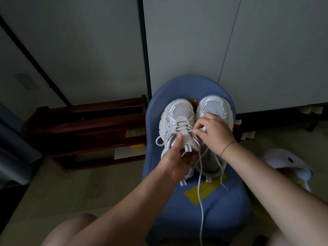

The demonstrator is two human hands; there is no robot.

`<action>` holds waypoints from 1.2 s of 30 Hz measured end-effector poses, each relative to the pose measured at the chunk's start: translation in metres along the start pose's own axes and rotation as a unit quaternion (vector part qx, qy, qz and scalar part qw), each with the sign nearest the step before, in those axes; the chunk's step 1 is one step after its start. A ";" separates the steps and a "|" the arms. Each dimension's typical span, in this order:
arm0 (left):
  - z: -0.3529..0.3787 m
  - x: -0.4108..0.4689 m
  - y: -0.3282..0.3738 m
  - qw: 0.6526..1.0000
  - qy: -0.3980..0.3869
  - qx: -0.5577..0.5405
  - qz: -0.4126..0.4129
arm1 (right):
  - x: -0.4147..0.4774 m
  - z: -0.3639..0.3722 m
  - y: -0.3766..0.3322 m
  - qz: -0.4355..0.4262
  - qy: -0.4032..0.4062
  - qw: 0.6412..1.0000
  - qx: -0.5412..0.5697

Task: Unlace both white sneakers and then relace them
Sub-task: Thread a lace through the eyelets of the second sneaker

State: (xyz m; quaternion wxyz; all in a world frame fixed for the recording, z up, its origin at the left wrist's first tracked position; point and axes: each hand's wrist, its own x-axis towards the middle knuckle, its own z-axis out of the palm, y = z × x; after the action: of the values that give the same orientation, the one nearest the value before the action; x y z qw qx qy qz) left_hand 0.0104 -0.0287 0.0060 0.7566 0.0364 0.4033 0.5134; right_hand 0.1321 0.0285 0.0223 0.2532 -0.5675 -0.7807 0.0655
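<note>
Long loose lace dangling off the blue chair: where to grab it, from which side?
Pinch the loose lace mid-span, sideways from the right: it hangs thin and nearly straight across the blue chair seat, with the left forearm crowding its other side.

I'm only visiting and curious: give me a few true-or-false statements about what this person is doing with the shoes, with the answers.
1. The left sneaker and right sneaker lie on a blue chair. True.
2. The left hand lies idle on the floor. False: it grips the left sneaker at its tongue.
3. The right hand pinches a lace above the left sneaker. True.
4. Both sneakers are black. False: they are white.
5. Red tape is stuck on the seat. False: the tape is yellow.
</note>
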 end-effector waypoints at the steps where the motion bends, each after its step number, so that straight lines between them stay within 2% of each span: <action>1: -0.001 0.001 0.000 1.000 0.004 0.000 0.001 | 0.003 -0.003 0.005 0.021 0.011 1.000 -0.017; 5: -0.006 0.006 0.001 1.000 0.014 0.000 0.004 | 0.008 -0.024 0.036 0.159 0.083 0.981 -0.076; 7: -0.005 0.006 0.001 1.000 0.016 -0.001 0.005 | 0.008 -0.029 0.044 0.180 0.102 0.976 -0.069; 9: -0.004 0.006 0.000 1.000 0.017 0.001 0.005 | 0.006 -0.026 0.037 0.129 0.092 0.987 -0.026; 11: -0.003 0.006 -0.001 1.000 0.016 0.004 0.007 | 0.002 -0.016 0.021 0.037 0.045 0.998 0.014; 13: -0.003 0.005 -0.002 1.000 0.010 0.008 0.010 | -0.003 -0.003 0.009 -0.027 0.013 1.000 0.008; 17: -0.002 0.002 0.000 1.000 0.008 0.017 0.006 | -0.002 0.005 0.007 -0.032 0.018 0.999 0.000; 19: -0.003 0.004 0.000 1.000 0.019 0.016 0.007 | 0.002 0.000 0.012 -0.004 0.046 0.999 -0.019; 22: -0.005 0.006 0.000 0.999 0.033 0.010 0.006 | 0.008 -0.015 0.031 0.097 0.124 0.987 -0.036; 24: -0.006 0.007 -0.001 0.999 0.034 0.011 0.006 | 0.008 -0.026 0.044 0.165 0.136 0.976 -0.050; 26: -0.006 0.007 0.000 0.999 0.032 0.014 0.007 | 0.006 -0.028 0.047 0.187 0.128 0.972 -0.054; 28: -0.006 0.006 -0.001 0.999 0.029 0.013 0.005 | 0.005 -0.024 0.039 0.135 0.118 0.984 -0.024; 30: -0.005 0.006 -0.001 1.000 0.025 0.007 0.003 | 0.001 -0.015 0.023 0.043 0.072 0.996 0.010; 32: -0.003 0.005 -0.001 1.000 0.023 0.006 0.006 | -0.002 -0.006 0.011 -0.026 0.029 0.999 -0.003; 36: -0.002 0.005 -0.001 0.999 0.027 0.017 0.007 | -0.004 0.002 0.008 -0.021 0.005 1.000 -0.013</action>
State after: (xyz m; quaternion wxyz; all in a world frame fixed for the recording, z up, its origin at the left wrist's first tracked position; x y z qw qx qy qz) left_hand 0.0102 -0.0262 0.0012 0.7412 0.0386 0.4320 0.5124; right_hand 0.1389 0.0279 0.0165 0.2517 -0.5544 -0.7919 0.0473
